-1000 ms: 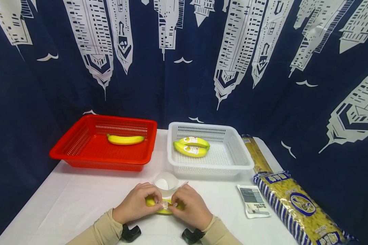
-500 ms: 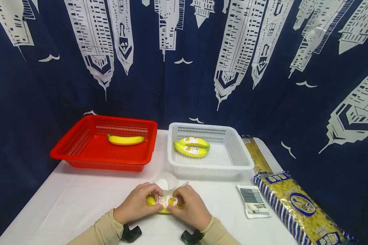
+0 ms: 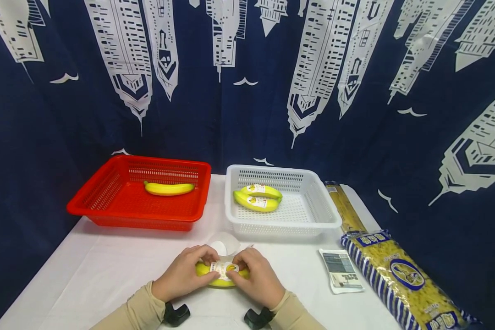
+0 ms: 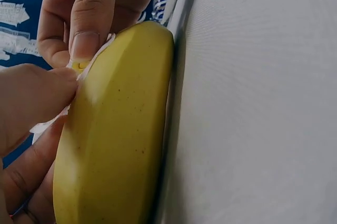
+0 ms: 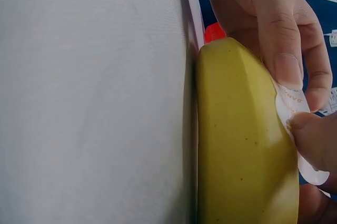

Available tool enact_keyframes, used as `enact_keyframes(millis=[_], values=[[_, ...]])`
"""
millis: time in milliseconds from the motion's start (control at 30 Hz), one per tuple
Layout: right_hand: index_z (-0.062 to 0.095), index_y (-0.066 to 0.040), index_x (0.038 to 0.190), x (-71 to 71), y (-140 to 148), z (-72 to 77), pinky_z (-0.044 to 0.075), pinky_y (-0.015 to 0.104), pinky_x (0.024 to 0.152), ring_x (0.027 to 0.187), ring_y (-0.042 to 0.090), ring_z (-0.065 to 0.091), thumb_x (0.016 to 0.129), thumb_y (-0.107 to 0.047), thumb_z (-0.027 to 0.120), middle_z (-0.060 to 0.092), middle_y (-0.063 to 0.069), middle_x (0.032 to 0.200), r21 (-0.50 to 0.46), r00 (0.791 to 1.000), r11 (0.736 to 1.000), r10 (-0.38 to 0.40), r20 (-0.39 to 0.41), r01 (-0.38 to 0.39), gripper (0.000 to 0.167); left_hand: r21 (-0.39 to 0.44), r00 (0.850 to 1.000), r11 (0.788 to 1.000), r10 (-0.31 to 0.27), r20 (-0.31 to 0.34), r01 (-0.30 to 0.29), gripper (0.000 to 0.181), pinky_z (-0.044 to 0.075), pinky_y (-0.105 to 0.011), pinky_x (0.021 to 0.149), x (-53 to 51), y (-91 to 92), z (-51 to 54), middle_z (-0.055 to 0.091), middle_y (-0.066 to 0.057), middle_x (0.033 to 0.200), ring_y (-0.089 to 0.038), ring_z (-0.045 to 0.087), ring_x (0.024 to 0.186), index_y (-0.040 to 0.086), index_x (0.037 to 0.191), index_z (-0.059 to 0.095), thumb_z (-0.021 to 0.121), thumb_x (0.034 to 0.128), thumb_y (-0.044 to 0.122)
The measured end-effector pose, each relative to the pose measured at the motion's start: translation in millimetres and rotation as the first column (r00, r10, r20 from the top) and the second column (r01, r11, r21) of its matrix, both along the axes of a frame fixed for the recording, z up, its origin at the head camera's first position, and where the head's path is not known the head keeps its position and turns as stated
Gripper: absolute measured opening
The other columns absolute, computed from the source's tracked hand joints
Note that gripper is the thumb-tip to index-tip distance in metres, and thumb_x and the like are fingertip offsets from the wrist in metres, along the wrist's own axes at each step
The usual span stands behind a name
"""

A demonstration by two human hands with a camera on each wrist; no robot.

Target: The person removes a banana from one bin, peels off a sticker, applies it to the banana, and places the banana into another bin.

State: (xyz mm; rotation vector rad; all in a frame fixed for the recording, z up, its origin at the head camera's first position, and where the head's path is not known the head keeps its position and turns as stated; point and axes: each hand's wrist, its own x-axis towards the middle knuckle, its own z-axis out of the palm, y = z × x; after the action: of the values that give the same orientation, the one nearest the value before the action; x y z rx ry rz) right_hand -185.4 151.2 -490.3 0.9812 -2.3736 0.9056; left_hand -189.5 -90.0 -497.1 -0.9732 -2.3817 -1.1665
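Note:
A yellow banana (image 3: 222, 283) lies on the white table, with both hands around its middle. Across its upper side lies a white label (image 3: 219, 270) with a banana picture. The left hand (image 3: 188, 272) has its thumb on the label's left part and its fingers curled at the far side; the right hand (image 3: 257, 277) does likewise at the right part. In the left wrist view, both thumbs touch the label beside the banana's bare side (image 4: 118, 124). One label end (image 5: 314, 174) stands off the peel in the right wrist view.
A red basket (image 3: 138, 222) with one banana stands back left; a white basket (image 3: 280, 227) with two labelled bananas is back right. Just beyond the hands sits a roll of translucent backing (image 3: 224, 240). At right lie a white packet (image 3: 341, 271) and pasta bags (image 3: 404, 275).
The label, bunched between the fingers a second ago, now lies spread over the banana's top. Both thumbs have shifted slightly on it, and more of the banana shows; the arms have hardly moved.

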Motion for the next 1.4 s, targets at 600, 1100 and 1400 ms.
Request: enact_keyframes(millis=[600,1100,1400], values=[[0.062,-0.017,0.093,-1.0,0.3,-0.5,0.045,0.018,0.071,0.077,0.007,0.052,0.085,-0.013,0.083,0.057,-0.011,0.085,-0.013,0.999,0.999,0.039,-0.008,-0.039,0.023,0.054,0.994,0.996,-0.068,-0.088,0.073,0.032,0.051,-0.024,0.075,0.9,1.2,1.1,0.064,0.015,0.095,-0.004,0.059,0.083,0.023,0.094,0.064,0.088,0.0791,0.009],[0.065,-0.016,0.1,-0.9,1.1,1.3,0.05,0.021,0.077,0.085,0.005,0.057,0.086,-0.006,0.08,0.063,-0.009,0.093,-0.006,0.997,0.997,0.071,-0.029,-0.072,0.024,-0.003,0.984,0.998,-0.058,-0.171,0.059,0.022,0.052,-0.03,0.083,-0.4,-0.5,-2.6,0.067,0.015,0.103,-0.006,0.065,0.095,0.026,0.096,0.077,0.088,0.0808,0.014],[0.074,-0.016,0.1,-1.4,2.6,-0.9,0.047,0.019,0.083,0.09,0.007,0.056,0.084,-0.012,0.082,0.064,-0.007,0.095,0.036,0.986,0.994,0.109,-0.125,-0.105,0.018,-0.049,0.983,0.999,-0.027,-0.184,0.018,0.019,0.051,-0.031,0.082,-0.2,-0.5,-1.2,0.069,0.016,0.103,-0.004,0.066,0.095,0.025,0.097,0.079,0.088,0.0811,0.018]])
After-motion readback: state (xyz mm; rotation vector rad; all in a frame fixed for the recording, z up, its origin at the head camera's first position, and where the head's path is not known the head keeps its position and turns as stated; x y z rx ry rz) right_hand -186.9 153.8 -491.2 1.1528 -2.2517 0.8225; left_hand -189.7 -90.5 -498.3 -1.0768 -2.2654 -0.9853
